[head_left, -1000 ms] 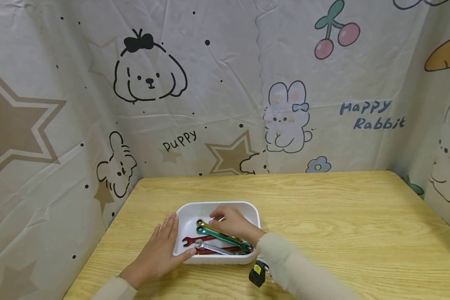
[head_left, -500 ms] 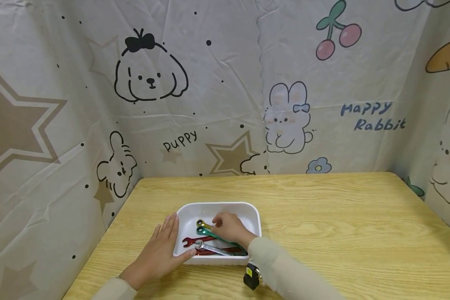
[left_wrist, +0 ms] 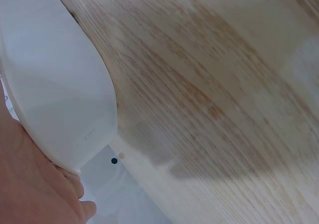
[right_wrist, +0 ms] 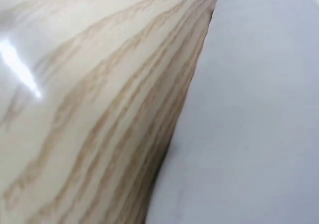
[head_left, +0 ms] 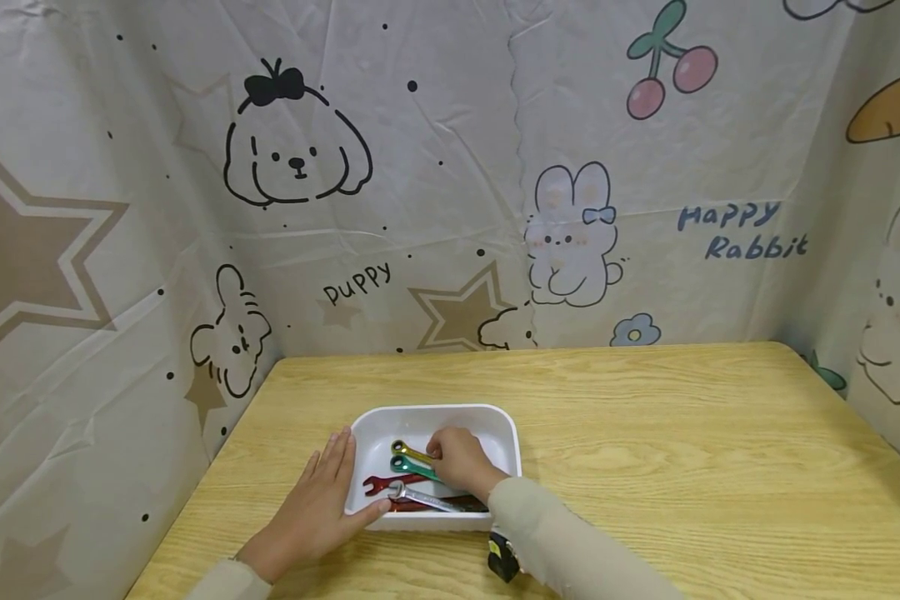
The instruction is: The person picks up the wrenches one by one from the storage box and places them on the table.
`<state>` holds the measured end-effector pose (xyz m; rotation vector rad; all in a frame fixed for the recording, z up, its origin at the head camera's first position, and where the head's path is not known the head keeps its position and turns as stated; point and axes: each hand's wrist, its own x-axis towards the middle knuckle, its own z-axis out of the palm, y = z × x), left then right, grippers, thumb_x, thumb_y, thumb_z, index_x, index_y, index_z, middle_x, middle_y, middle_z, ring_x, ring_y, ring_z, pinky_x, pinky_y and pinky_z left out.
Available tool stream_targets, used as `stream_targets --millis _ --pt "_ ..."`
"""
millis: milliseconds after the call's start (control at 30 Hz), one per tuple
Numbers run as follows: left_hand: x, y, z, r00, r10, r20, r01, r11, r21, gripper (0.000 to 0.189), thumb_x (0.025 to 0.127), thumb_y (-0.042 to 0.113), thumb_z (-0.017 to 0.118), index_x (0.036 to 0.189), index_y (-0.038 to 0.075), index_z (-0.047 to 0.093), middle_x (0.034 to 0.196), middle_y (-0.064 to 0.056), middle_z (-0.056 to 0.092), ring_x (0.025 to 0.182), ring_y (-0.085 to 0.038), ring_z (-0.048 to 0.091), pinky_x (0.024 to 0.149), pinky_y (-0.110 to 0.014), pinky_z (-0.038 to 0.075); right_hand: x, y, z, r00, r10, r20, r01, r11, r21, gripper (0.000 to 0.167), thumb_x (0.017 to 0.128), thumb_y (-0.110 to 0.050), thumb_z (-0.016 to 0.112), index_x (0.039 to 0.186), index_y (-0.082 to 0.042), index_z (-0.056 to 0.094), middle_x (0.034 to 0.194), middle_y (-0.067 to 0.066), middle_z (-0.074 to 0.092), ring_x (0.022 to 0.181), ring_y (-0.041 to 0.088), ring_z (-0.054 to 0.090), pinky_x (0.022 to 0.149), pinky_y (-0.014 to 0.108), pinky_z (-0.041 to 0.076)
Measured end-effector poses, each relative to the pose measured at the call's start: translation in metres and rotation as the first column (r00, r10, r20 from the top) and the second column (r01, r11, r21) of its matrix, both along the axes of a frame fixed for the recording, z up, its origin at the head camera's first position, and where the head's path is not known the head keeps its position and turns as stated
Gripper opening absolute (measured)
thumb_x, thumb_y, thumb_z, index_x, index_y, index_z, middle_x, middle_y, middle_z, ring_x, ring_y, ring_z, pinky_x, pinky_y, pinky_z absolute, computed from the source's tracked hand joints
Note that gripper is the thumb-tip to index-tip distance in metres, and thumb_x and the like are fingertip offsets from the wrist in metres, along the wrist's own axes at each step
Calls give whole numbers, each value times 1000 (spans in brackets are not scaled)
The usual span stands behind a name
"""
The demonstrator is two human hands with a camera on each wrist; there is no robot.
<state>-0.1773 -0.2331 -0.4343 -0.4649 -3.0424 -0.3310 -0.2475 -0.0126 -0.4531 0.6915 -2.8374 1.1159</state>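
A white tray (head_left: 510, 425) on the table holds several wrenches. My left hand (head_left: 311, 500) rests along its left rim with straight fingers, the thumb reaching over the front rim. The left wrist view shows that hand (left_wrist: 40, 184) against the tray's outer wall (left_wrist: 65, 84). Inside the tray, my right hand (head_left: 461, 460) pinches a yellow ratcheting wrench (head_left: 414, 452) with curled fingers. Just in front lies a green ratcheting wrench (head_left: 412, 467), partly under the hand. Nearer still are a red wrench (head_left: 381, 482) and a silver wrench (head_left: 423, 497); the sleeve and hand cover their right ends.
A black device with a yellow label (head_left: 501, 557) hangs under the right wrist. The wood-grain table (head_left: 667, 450) extends to the right, with a printed cloth (head_left: 450, 208) behind and at both sides. The right wrist view has only the table and the tray's wall (right_wrist: 249, 109).
My right hand has come lower over the wrenches, its fingers closing on the yellow wrench. The green wrench has shifted slightly toward me. The left hand stays at the tray's rim.
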Motion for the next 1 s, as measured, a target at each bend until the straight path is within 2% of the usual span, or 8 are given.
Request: stream_targets --millis 300,567,1000 --pt "1 -1 0 1000 2 -8 -2 1000 2 104 86 69 50 149 -8 18 158 -22 14 145 -38 13 114 -57 18 1 -2 -1 999 10 -47 -8 999 38 8 71 5 69 76 -2 69 65 1 59 62 14 52 57 27 44" --pt "0 0 0 1000 3 -3 -3 1000 -9 105 86 70 48 149 -7 17 158 -20 12 145 -36 11 115 -56 16 1 -2 -1 998 27 -58 -21 996 90 9 72 4 67 76 -3 70 68 0 60 65 14 55 60 28 47" --pt "-1 0 0 999 -24 -31 22 998 -56 103 86 70 48 148 -9 22 156 -23 18 145 -36 16 115 -54 18 3 0 1 997 19 -73 -13 997 75 10 71 4 64 74 -4 70 68 0 62 63 15 55 59 27 47"
